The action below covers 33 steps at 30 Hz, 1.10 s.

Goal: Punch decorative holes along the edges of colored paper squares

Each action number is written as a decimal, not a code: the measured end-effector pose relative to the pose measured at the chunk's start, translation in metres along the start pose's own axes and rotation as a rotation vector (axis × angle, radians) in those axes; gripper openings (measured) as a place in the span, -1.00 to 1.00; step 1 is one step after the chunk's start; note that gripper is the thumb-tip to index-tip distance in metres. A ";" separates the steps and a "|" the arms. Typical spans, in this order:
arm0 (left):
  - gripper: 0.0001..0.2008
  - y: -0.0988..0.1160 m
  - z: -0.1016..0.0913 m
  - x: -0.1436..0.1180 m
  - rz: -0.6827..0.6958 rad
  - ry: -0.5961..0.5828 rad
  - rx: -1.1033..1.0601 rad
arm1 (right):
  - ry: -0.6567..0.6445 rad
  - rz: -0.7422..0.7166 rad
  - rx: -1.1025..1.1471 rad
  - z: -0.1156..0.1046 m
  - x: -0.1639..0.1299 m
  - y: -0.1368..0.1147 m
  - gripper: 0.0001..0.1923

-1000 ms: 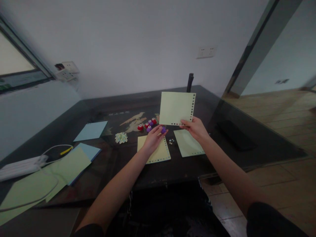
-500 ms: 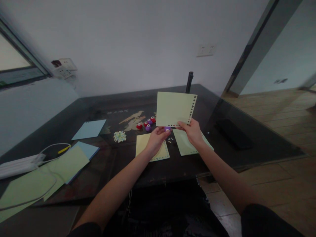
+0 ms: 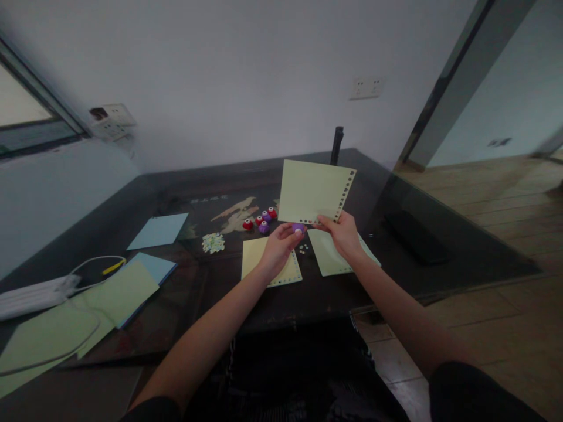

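My left hand [image 3: 280,249] pinches a small purple craft punch [image 3: 298,227] at the lower edge of a pale yellow-green paper sheet [image 3: 312,190]. Whether the punch still touches that edge I cannot tell. My right hand [image 3: 344,235] grips the sheet by its lower right corner and keeps it raised above the table. Small shaped holes run down the sheet's right edge and along part of its bottom edge. Beneath my hands lie a yellow punched sheet [image 3: 253,255] and a pale green punched sheet [image 3: 328,258], with a few tiny paper cut-outs [image 3: 303,249] between them.
Several red and purple punches [image 3: 264,227] stand behind my left hand. Left of them is a heap of paper cut-outs [image 3: 213,242]. Blue sheets [image 3: 160,230], green sheets [image 3: 127,293] and a white power strip [image 3: 35,298] with a cable lie leftward. A black case [image 3: 416,237] lies right.
The sheet has shifted slightly up and right and tilted a little. More of the purple punch now shows below its edge. Both hands keep their hold.
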<state>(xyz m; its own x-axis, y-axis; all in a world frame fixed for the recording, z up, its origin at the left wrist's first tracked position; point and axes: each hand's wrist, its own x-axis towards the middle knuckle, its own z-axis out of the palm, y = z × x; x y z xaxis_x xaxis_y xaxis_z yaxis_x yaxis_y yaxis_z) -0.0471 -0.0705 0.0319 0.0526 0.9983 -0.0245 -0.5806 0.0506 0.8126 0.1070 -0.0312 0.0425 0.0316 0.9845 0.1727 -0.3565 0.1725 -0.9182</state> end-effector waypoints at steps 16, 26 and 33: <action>-0.75 0.000 -0.001 0.003 0.007 0.009 -0.048 | -0.040 0.002 -0.109 -0.003 0.001 0.004 -0.63; -0.83 0.000 -0.003 0.005 -0.004 0.066 -0.050 | -0.083 0.021 -0.166 -0.003 0.000 0.002 -0.66; -0.84 0.000 -0.004 0.005 -0.002 0.083 -0.023 | -0.085 0.026 -0.227 -0.004 0.001 0.001 -0.69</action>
<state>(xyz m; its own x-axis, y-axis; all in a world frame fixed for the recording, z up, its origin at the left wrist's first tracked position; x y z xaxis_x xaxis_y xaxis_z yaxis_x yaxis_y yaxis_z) -0.0503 -0.0649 0.0294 -0.0134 0.9971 -0.0755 -0.5994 0.0525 0.7988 0.1105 -0.0294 0.0402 -0.0570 0.9841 0.1685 -0.1373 0.1595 -0.9776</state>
